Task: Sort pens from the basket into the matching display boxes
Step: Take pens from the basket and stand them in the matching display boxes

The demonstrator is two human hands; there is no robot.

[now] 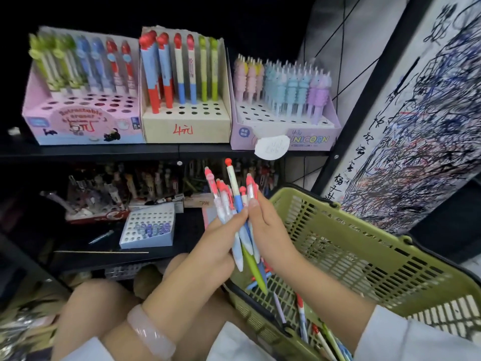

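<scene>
hands: left hand (221,238) and right hand (268,230) both grip pen bunch (234,204), caps up
target: kraft display box (186,126) up-left, holes vertical, left hand nearer

A bunch of pens (235,204) with red caps and blue, white and green barrels is held upright at the centre, caps fanned toward 12 o'clock. At 4 o'clock an olive-green slatted basket (364,256) is seen, with loose pens (304,319) lying on its floor. On the shelf at 12 o'clock three display boxes are ranged side by side: a pink box (78,126) at 10 o'clock, a beige box (186,123) marked in red, and a lilac unicorn box (286,126) at 1 o'clock, each partly filled with upright pens.
</scene>
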